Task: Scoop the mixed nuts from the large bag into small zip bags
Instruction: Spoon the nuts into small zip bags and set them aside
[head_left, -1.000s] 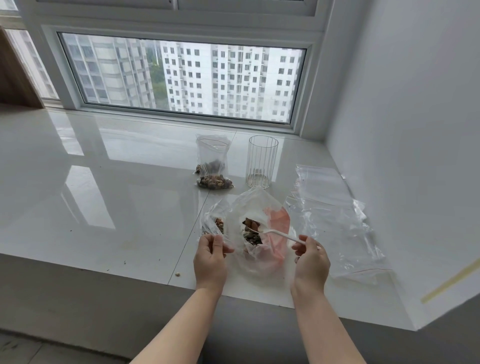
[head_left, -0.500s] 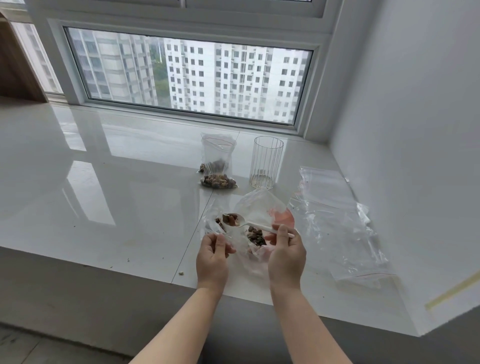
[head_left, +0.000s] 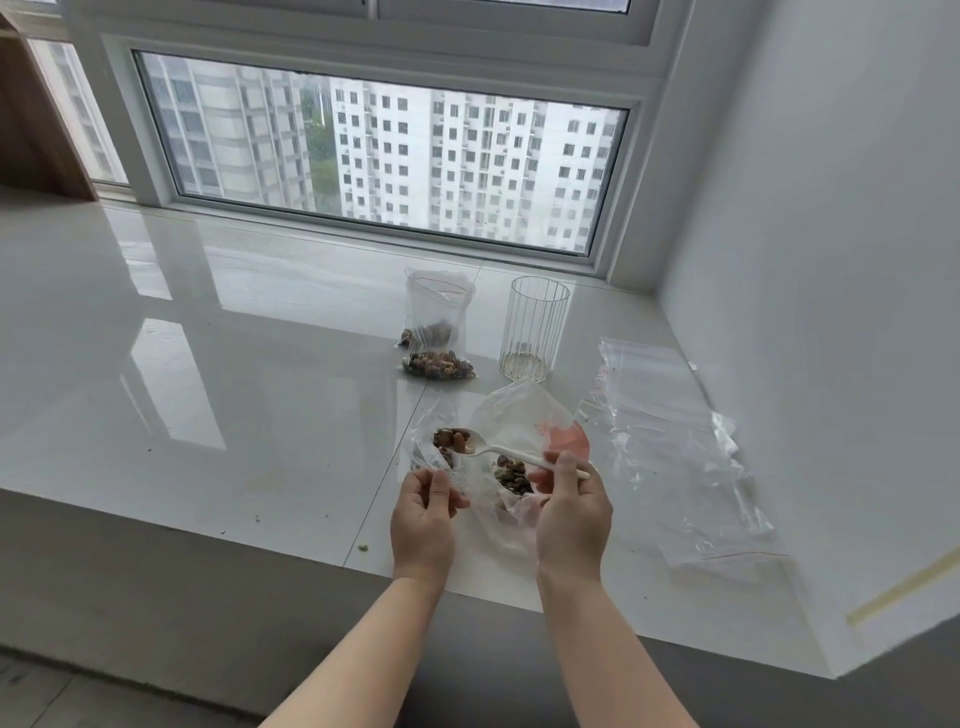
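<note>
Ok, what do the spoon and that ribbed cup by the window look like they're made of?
Spoon: likely thin white plastic, matte, one-piece moulded look, held in the right hand. Ribbed cup: clear and glossy with vertical ribs, glass or hard clear plastic; the picture can't settle which.

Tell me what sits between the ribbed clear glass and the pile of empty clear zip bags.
Nothing: the head view shows only bare glossy white sill between the ribbed clear glass and the empty clear zip bags.

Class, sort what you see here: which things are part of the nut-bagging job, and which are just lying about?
In the job: white spoon, large bag, small zip bag being filled, filled bags, spare zip bags.
Lying about: ribbed glass, crumbs.
</note>
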